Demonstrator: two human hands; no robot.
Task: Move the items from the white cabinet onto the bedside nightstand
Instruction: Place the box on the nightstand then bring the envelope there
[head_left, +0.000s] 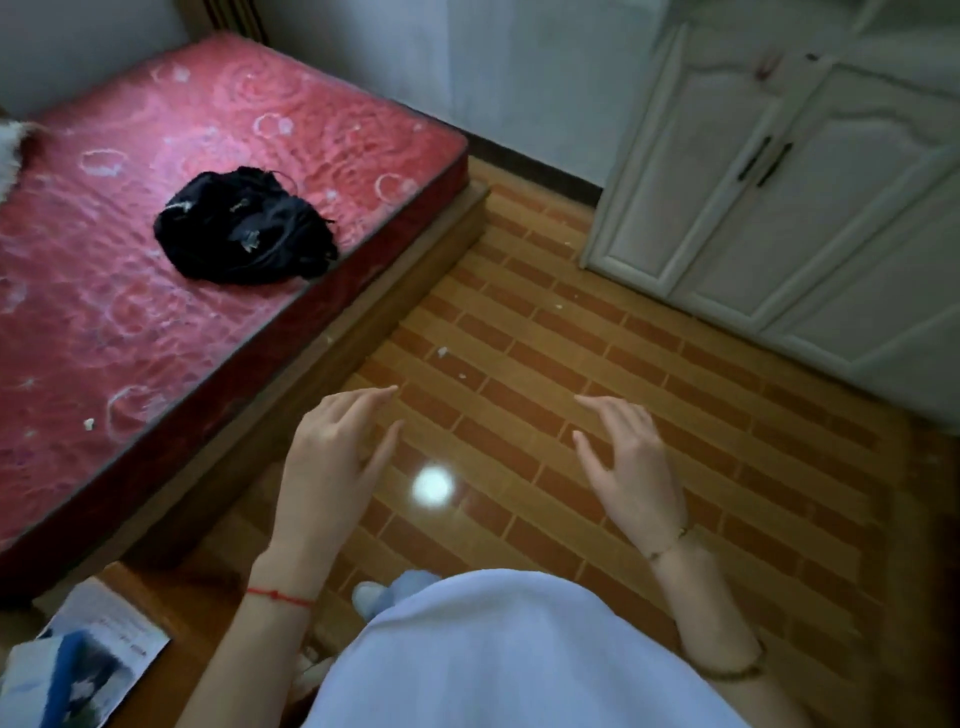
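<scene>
The white cabinet (769, 171) stands at the upper right with its panelled doors closed and two dark handles at the middle. The wooden nightstand (208, 613) shows at the lower left beside the bed, with a booklet (104, 639) and a blue-and-white package (36, 686) lying on it. My left hand (332, 457) and my right hand (628, 462) hover over the floor in front of me, both empty with fingers spread. Nothing from inside the cabinet is visible.
A bed with a red patterned mattress (156, 260) fills the left side, with a black bundle of cloth (244, 228) on it. Striped brown floor (597, 364) lies between the bed and the cabinet, with small white scraps and a bright light reflection.
</scene>
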